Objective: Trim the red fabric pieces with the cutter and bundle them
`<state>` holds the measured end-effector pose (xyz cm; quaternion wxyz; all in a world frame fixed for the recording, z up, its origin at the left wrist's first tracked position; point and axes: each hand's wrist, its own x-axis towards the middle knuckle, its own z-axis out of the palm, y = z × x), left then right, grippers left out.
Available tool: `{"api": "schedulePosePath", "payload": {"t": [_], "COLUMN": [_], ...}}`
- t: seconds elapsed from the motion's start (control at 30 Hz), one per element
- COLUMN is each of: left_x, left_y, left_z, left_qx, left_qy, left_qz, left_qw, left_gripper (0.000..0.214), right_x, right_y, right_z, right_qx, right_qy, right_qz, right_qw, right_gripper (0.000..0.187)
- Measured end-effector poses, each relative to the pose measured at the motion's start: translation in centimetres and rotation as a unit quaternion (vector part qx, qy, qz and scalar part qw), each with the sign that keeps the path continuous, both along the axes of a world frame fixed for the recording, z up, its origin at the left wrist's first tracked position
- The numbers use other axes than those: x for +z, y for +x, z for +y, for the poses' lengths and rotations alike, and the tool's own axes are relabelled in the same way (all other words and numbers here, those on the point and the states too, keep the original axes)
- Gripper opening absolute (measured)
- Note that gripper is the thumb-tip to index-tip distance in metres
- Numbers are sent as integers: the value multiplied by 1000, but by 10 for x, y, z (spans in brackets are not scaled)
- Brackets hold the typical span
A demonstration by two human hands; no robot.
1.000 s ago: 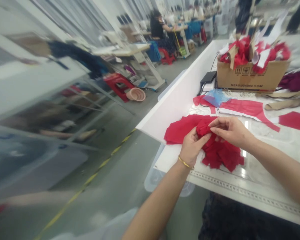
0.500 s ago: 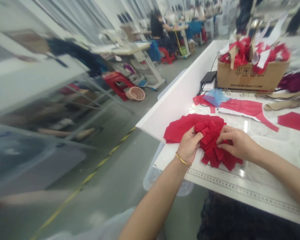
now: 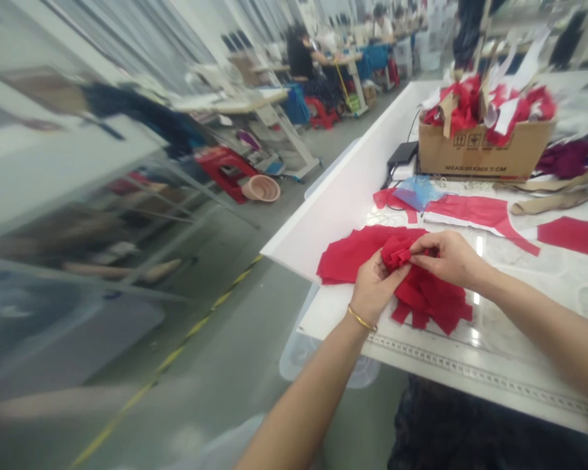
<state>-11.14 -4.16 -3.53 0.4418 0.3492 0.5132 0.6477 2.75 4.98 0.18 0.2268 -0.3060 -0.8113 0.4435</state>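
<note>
Your hands have closed in since the last view: your left hand and right hand both pinch a gathered fold of red fabric, near the bench's edge. It looks light and limp, so hold it by the bunched folds.

This is a garment workshop, a factory sewing floor. Beyond the white counter, a line of work tables runs along the aisle, with a seated worker at one and a red plastic stool beside them. At the counter's far end stands a cardboard carton stuffed with red fabric offcuts, and a yellow floor line runs alongside.
</note>
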Motion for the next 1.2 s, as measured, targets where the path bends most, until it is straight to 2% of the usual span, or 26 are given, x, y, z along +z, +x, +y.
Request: {"api": "schedulePosePath", "payload": {"t": [0.1, 0.23, 0.33, 0.4, 0.57, 0.73, 0.93, 1.2], "left_x": [-2, 0, 3, 3, 1, 1, 4, 1], "left_y": [-2, -9, -13, -16, -18, -17, -17, -20], "left_z": [4, 7, 9, 9, 11, 11, 10, 11], "left_qx": [19, 15, 10, 10, 7, 1, 2, -1], "left_qy": [-31, -69, -83, -94, -95, -79, -89, -91], "left_qz": [-64, -160, -190, -198, -202, -200, -200, -180], "left_qw": [997, 985, 978, 976, 975, 977, 976, 979], "left_gripper": [46, 44, 41, 37, 35, 37, 40, 38], "right_x": [-9, -24, -32, -33, -30, -28, -23, -14], "right_y": [20, 41, 47, 49, 51, 43, 31, 24], "right_z": [1, -5, -10, -11, -7, 4, 10, 12], "right_qx": [-8, 40, 51, 60, 89, 33, 40, -4], "right_qy": [9, 25, 41, 33, 13, -13, -77, -157], "right_qz": [10, -37, -17, 3, 14, 25, 18, 28], "right_qw": [1000, 998, 998, 998, 996, 999, 996, 987], "right_gripper": [9, 18, 8, 10, 17, 25, 31, 25]}}
